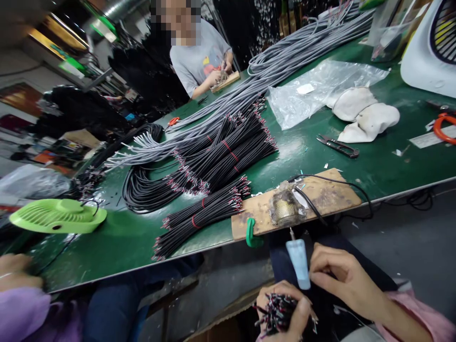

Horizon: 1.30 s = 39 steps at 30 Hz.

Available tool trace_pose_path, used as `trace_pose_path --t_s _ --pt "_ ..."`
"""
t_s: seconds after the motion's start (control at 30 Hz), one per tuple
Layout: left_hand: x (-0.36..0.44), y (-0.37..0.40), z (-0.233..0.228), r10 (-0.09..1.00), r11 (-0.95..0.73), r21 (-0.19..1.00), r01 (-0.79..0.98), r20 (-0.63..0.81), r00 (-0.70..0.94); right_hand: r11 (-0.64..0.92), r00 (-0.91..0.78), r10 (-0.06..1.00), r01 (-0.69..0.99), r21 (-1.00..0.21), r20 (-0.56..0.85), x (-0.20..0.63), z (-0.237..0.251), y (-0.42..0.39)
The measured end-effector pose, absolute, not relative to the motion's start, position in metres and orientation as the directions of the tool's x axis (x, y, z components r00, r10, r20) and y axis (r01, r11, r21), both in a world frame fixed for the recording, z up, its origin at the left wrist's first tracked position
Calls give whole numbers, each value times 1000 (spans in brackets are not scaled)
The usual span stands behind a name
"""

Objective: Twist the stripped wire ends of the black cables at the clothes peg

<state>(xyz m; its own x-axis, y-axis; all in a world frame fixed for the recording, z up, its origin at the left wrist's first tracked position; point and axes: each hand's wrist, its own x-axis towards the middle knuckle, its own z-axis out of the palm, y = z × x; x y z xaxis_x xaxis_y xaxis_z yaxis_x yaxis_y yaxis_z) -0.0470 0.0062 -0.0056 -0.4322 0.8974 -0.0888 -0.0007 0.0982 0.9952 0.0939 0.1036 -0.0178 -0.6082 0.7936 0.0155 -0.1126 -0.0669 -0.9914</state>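
The green desk [124,242] carries most of the work: long grey cables [320,35] run across its far side, their cut ends fanning out to the left, and in front of them lies a large heap of black cables [228,152], several bunches already banded in red. Near the edge, just left of the wooden board [331,190], a pair of smaller black bundles [213,216] is banded too, so I judge the gathering and tying of these done. What seems left is the handful of black cables [278,311], held at the near side, below the desk edge; no band shows on it, though the grip covers much of it. The left hand [301,314] has its fingers wrapped firmly round this handful. The right hand [337,270], beside the blue handle [298,261], has loosely curled fingers; I cannot tell whether they pinch anything. The handful looks tightly packed, its black jackets ending in an uneven spray of fine red, white and dark wire tips, too blurred to judge singly.
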Motion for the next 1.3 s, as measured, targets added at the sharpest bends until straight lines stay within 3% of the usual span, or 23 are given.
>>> trace_pose_path --t_s 0.1,0.2,0.53,0.67,0.83,0.97,1.17,1.3 --pt "-40 -3 -10 838 181 983 19 -145 -526 200 -617 756 -100 -975 218 96 -3 96" --pt "-33 -8 -15 747 211 977 40 -134 -651 294 -641 719 -70 -953 268 94 8 92" --pt "-35 -12 -31 803 186 961 -205 -269 -533 218 -618 763 -28 -976 188 99 -3 91" --pt "-34 -12 -29 783 174 970 -167 -239 -575 201 -648 735 -72 -977 200 99 0 93" --pt "-30 -5 -21 733 174 984 -34 -152 -663 287 -606 753 -47 -957 256 93 5 92" --pt "-26 0 -13 708 196 979 -62 -185 -682 333 -554 777 -38 -942 298 91 3 92" --pt "-27 0 -18 695 196 968 -159 -251 -673 164 -611 765 -117 -980 201 94 -2 96" --pt "-31 -6 -26 771 177 971 -162 -240 -590 135 -635 750 -126 -983 185 96 -3 95"
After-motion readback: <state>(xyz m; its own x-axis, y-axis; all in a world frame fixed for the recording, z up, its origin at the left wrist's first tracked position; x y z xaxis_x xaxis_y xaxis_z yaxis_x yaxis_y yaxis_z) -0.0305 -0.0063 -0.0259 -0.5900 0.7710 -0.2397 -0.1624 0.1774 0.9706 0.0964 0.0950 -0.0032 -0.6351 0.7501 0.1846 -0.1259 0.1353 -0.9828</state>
